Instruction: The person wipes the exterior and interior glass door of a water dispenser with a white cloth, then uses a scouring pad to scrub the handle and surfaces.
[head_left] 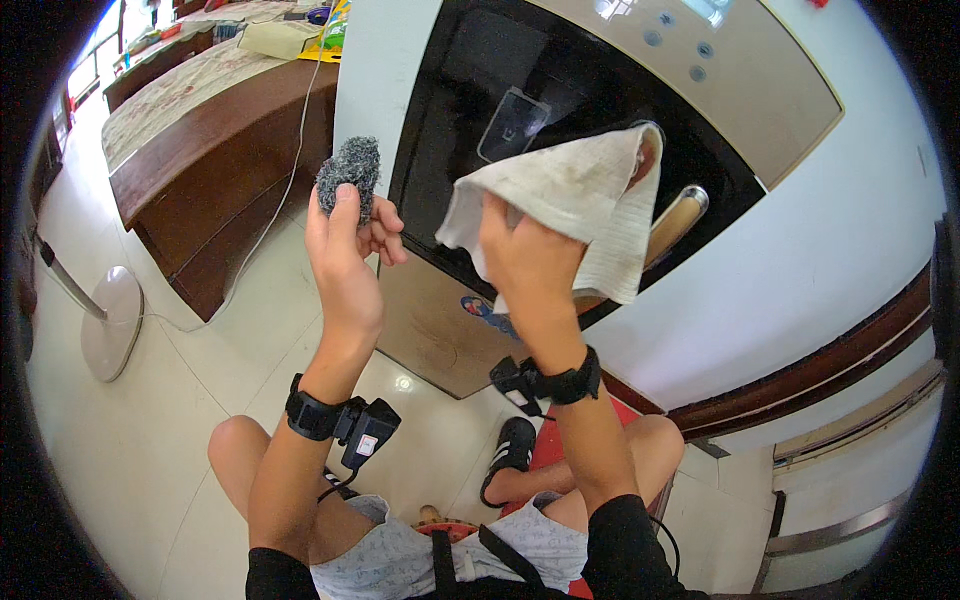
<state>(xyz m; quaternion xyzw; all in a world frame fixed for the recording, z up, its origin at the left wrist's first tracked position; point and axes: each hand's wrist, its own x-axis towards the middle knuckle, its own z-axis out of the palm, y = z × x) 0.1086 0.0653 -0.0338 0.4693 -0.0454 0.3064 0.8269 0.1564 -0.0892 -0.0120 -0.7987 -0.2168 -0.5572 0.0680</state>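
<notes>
A dark grey scouring pad point(352, 165) is pinched between the thumb and fingers of my left hand point(345, 265), held up away from any surface. My right hand point(532, 255) is closed on an off-white cloth point(585, 180), which drapes over the upper end of a curved handle point(680, 222). That handle sits on the glossy black door point(450, 100) of a tall appliance with a beige control panel point(740, 75). The cloth hides part of my right fingers, and I cannot tell whether they touch the handle through it.
On the left stands a dark wooden piece of furniture point(230, 130) with a patterned cover. A white cord point(280, 215) runs down it to the floor, near a round stand base point(112, 325). White wall point(750, 300) with brown skirting point(800, 365) borders the appliance on the right.
</notes>
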